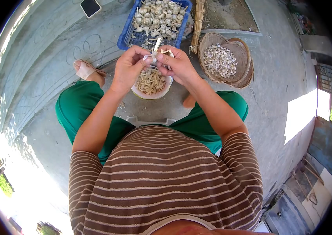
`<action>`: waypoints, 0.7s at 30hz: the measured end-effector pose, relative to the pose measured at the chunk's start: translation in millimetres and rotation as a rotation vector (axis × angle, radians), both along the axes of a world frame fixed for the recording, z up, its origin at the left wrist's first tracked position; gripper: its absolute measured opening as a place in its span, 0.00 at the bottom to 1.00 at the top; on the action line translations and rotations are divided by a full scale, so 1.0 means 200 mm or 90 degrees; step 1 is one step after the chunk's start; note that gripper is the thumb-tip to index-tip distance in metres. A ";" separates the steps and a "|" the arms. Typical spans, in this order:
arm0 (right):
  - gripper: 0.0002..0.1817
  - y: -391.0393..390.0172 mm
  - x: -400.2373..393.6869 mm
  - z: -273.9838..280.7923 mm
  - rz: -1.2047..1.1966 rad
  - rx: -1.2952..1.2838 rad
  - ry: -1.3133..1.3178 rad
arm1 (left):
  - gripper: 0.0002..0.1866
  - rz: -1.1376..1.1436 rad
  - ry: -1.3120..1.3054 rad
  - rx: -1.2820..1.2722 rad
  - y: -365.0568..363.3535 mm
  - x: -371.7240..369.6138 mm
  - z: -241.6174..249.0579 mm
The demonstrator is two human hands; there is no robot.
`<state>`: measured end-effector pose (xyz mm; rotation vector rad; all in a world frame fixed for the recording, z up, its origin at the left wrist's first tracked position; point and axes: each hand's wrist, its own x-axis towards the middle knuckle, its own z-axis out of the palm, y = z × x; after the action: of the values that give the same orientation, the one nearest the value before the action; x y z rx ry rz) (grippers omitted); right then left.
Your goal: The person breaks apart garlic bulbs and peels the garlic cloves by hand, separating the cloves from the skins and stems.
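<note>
Between my two hands is a garlic bulb (154,57), its pale dry stalk pointing up and away from me. My left hand (130,69) is closed, thumb and fingertips pinching the bulb's left side. Closed too, my right hand (178,65) grips its right side, with a strip of dry skin or stalk beside the fingers. Directly below sits a white bowl (168,87) holding dry stalks and skins (150,81). Just beyond my hands stands a blue plastic crate (125,36) of whole garlic bulbs (160,17). My fingers partly hide the bulb.
Right of the crate, a wicker basket (244,64) holds loose garlic cloves (220,60). A straw bundle (198,23) lies beyond it. On the concrete floor (275,66), a phone or tablet (90,8) lies at the upper left. My sandalled foot (87,71) rests left of the bowl.
</note>
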<state>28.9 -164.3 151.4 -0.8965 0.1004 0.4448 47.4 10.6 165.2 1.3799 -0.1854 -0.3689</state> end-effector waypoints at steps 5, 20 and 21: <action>0.07 0.02 0.00 0.03 -0.007 -0.043 0.004 | 0.08 0.017 -0.087 0.044 -0.01 0.00 -0.06; 0.06 0.04 -0.03 0.03 -0.006 0.007 0.001 | 0.10 0.013 0.099 -0.079 0.00 0.00 -0.06; 0.06 0.04 -0.03 0.04 -0.005 0.007 0.001 | 0.10 0.013 0.099 -0.079 0.00 0.00 -0.07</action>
<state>22.7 -157.2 158.4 -0.8847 0.1037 0.4383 46.5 11.5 151.7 1.2247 -0.0642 -0.4382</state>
